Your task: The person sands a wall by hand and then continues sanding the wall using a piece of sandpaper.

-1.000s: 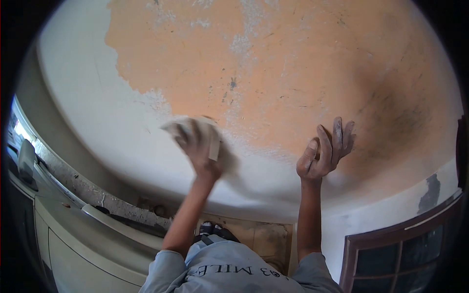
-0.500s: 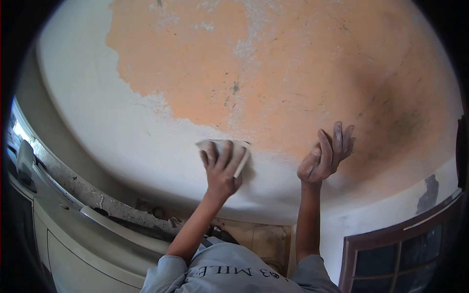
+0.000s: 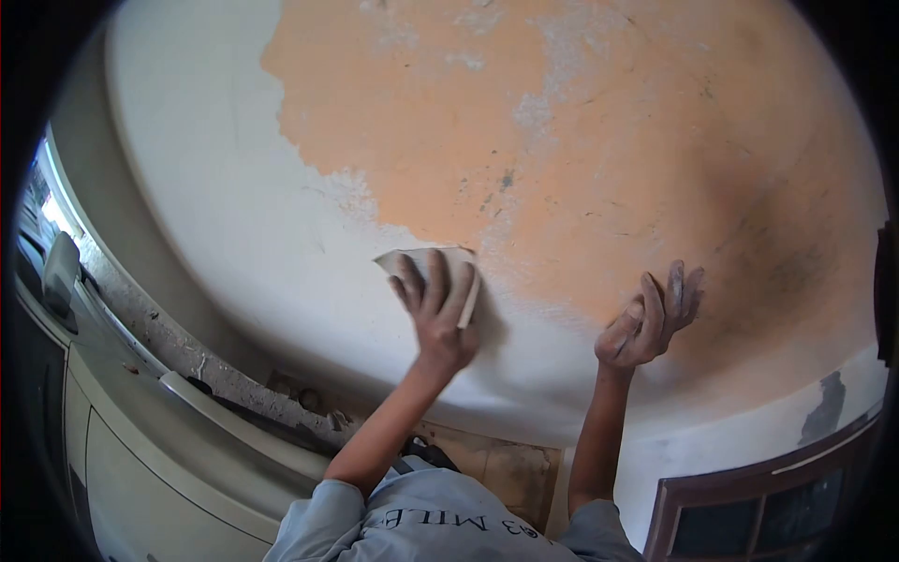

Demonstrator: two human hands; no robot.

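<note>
My left hand (image 3: pixel 442 314) presses a pale sheet of sandpaper (image 3: pixel 420 258) flat on the wall, its fingers laid over the sheet. The sheet's corner juts out past the fingertips on the left, and its right edge stands up a little. Under it runs the ragged border between the white coat (image 3: pixel 225 187) and the orange patch (image 3: pixel 421 103) of the wall. To the right, my right hand (image 3: pixel 650 320) is raised close to the orange surface, fingers dusty, apart and loosely curled, with nothing in them.
A beige car (image 3: pixel 169 468) with a side mirror (image 3: pixel 62 273) stands at lower left. Along the wall's foot lies rubble (image 3: pixel 318 403). A brown-framed window (image 3: pixel 740 478) is at lower right, below a grey bare spot (image 3: pixel 824 409). My shoe (image 3: pixel 431 453) shows below.
The view has shifted, so the wall pattern sits further right. My left hand with the sandpaper has moved slightly up along the border; the right hand keeps its loose pose.
</note>
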